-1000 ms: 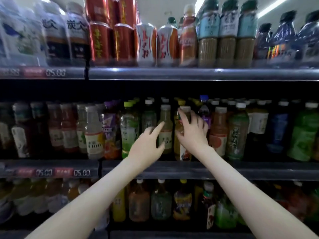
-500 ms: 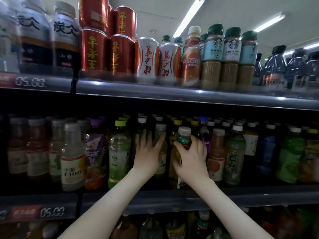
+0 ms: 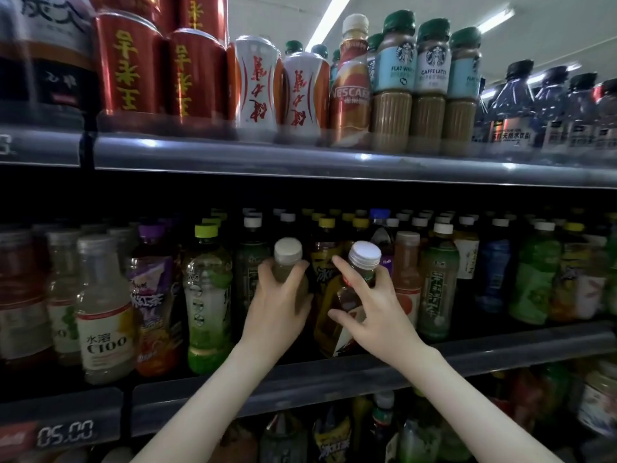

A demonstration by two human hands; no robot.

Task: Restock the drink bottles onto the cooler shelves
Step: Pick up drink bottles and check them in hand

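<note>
Gripping | left hand (image 3: 276, 307): pale bottle (image 3: 287, 260) | right hand (image 3: 379, 315): amber bottle (image 3: 344, 295) | overhead: NESCAFE (image 3: 350, 91)

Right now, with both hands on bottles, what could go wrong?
The amber bottle in the right hand leans at the middle shelf's front edge; it might slip off. The rows are tightly packed, so moving it or the pale bottle in the left hand could topple neighbours.
</note>
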